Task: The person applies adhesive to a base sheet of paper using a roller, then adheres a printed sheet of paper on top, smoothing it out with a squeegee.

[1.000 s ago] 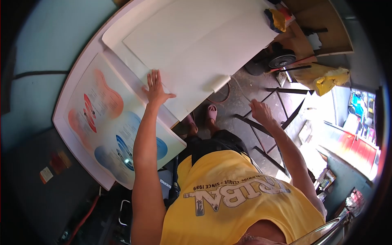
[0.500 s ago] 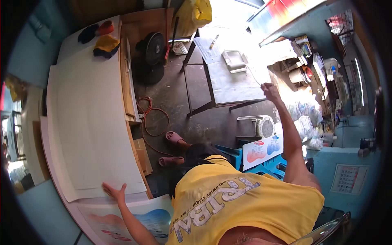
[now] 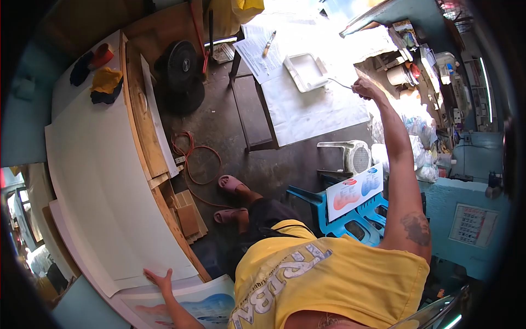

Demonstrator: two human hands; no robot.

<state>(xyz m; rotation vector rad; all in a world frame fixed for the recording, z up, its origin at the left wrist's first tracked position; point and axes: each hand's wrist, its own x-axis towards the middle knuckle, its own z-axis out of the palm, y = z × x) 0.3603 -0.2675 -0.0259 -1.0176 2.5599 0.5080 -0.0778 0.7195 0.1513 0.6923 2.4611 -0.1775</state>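
Note:
My left hand (image 3: 160, 278) lies with spread fingers at the near edge of a large white sheet (image 3: 109, 186) on the long table. Beneath that edge, a printed poster (image 3: 208, 307) with blue and red shapes shows partly. At the far table, my right hand (image 3: 368, 88) is closed around the end of a paint roller (image 3: 341, 83). Its thin metal rod reaches to the right edge of a white paint tray (image 3: 307, 73); I cannot make out the roller head. A paintbrush (image 3: 269, 44) rests on printed papers (image 3: 256, 55) left of the tray.
A black fan (image 3: 179, 71) stands between the tables, with an orange cord (image 3: 192, 159) coiled on the floor. A blue plastic chair (image 3: 339, 222) carries a printed board (image 3: 355, 193); a white stool (image 3: 353, 156) stands behind it. Yellow and dark cloths (image 3: 107, 82) lie on the long table's far end.
The view has turned, so the tables appear shifted left. My right hand has swung up beside the tray with the roller rod, which now lies flatter. My left hand stays at the sheet's edge.

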